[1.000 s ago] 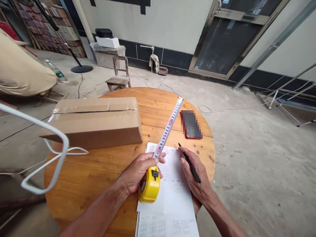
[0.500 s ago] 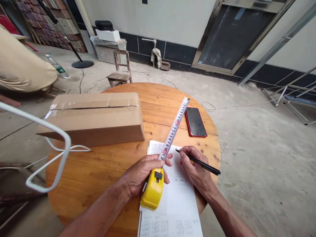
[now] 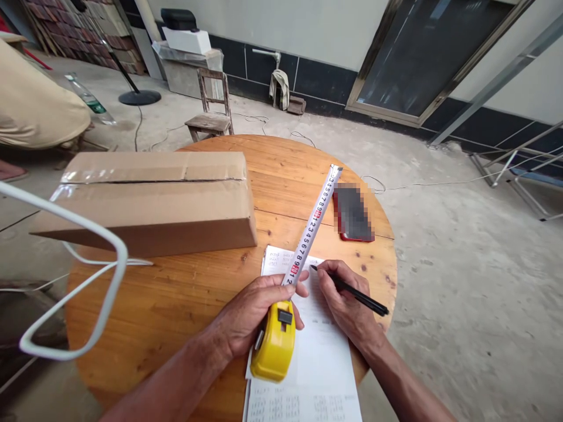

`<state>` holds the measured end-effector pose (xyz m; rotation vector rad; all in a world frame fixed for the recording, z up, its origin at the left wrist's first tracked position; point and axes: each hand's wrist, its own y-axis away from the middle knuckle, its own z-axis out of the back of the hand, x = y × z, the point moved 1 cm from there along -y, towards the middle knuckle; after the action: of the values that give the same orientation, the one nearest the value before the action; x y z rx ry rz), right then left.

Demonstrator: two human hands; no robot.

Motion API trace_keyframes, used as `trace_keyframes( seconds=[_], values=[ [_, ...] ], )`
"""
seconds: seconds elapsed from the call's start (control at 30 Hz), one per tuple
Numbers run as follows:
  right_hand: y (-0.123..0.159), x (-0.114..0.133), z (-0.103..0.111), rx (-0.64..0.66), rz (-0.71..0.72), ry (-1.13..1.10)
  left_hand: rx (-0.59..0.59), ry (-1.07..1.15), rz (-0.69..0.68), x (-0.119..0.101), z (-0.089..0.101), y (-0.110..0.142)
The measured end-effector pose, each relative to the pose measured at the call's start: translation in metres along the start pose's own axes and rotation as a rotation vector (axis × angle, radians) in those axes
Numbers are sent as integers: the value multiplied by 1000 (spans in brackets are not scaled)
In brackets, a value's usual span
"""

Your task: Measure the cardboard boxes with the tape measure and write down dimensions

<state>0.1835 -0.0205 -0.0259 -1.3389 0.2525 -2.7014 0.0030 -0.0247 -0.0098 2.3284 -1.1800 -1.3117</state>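
Round table [image 3: 145,305]: stood under all the work; the clock directions were read on its top, with twelve at the far edge.
Cardboard box [image 3: 158,202]: lay between ten and eleven o'clock, with clear tape along its top seam.
Paper sheets [image 3: 321,363]: lay at five o'clock, with handwritten rows along the top and on the lower sheet; these entries were done.
Left hand [image 3: 244,308]: was partly closed, thumb on the blade at the case mouth, fingers curled beneath, holding the tape measure.
Right hand [image 3: 352,310]: was closed in a writing pinch around the pen.
Tape measure [image 3: 275,346]: sat over the sheets at five o'clock, its blade [image 3: 313,223] drawn out towards one; it was not wound back in.
Phone [image 3: 353,212]: lay at two o'clock, just beside the blade.
Pen [image 3: 360,299]: pointed to ten o'clock, tip at the top rows.
Current entry: seemed underway; whether it was finished, or how many were left, could not be told.
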Motion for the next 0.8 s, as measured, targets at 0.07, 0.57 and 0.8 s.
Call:
trace_keyframes(
  seconds=[0.07,0.57,0.8],
  values=[
    [-1,0,0,4,3,6,-2,8,3,0,0,0],
    [-2,0,-3,42,16,29,-10,-40,-9,2,1,0],
    [-2,0,-3,49,17,39,3,-24,-19,3,1,-1]
  ],
)
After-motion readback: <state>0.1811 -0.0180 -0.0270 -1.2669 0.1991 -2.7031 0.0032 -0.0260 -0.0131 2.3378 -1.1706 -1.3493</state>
